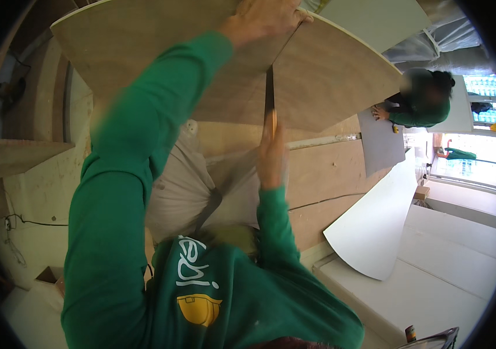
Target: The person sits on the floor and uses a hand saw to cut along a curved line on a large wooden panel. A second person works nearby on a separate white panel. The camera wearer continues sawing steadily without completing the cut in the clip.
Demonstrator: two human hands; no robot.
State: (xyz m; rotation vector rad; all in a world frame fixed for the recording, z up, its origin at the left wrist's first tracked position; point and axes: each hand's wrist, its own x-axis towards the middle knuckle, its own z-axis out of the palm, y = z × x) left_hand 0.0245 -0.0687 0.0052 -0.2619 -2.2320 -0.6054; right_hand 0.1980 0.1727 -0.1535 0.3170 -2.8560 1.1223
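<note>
A large thin plywood sheet [329, 75] with a pale edge stands tilted in front of me. My left hand [262, 22] rests on its upper edge, the fingers curled over beside a dark line. That line runs down the sheet into a dark narrow strip [269, 87], which may be a gap or a blade. My right hand [272, 154], smeared by motion, is closed round a slim orange tool [274, 121] at the strip's lower end. The tool's kind is hidden by blur and fingers.
A curved white panel [376, 221] lies to the right. Farther off, a co-worker in green [428, 107] leans over a grey sheet [380, 142], a hand on it. A wooden frame [21, 151] stands at left. A black cable [329, 199] crosses the wooden surface.
</note>
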